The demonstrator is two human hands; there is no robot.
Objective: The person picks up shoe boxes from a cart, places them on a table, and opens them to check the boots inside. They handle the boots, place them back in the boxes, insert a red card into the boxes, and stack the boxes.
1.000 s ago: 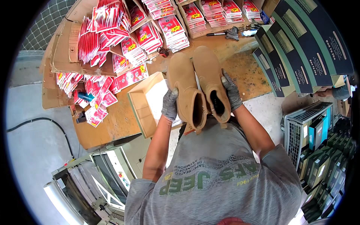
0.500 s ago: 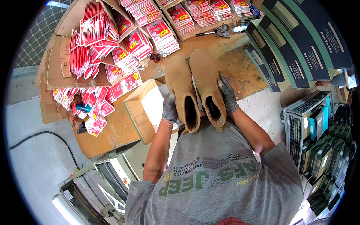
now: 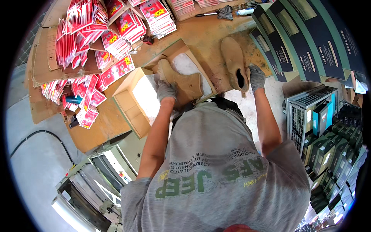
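Note:
My left hand (image 3: 167, 91), in a grey glove, grips a tan ankle boot (image 3: 181, 80) that lies on its side inside an open cardboard shoebox (image 3: 133, 112) lined with white paper. My right hand (image 3: 256, 77), also gloved, holds the opening of a second tan boot (image 3: 234, 63) standing upright on the wooden table (image 3: 208, 34) to the right of the box. Both forearms reach up from my grey printed T-shirt.
Stacks of red and white packets (image 3: 89, 42) cover the table's left and back. Dark green flat shoebox lids (image 3: 309, 38) stack at the right. A wire crate (image 3: 305, 112) and boxed goods stand lower right. A metal machine (image 3: 96, 181) sits lower left.
The two boots were held side by side; now the left one has been laid on its side in the box and the right one stands apart on the table.

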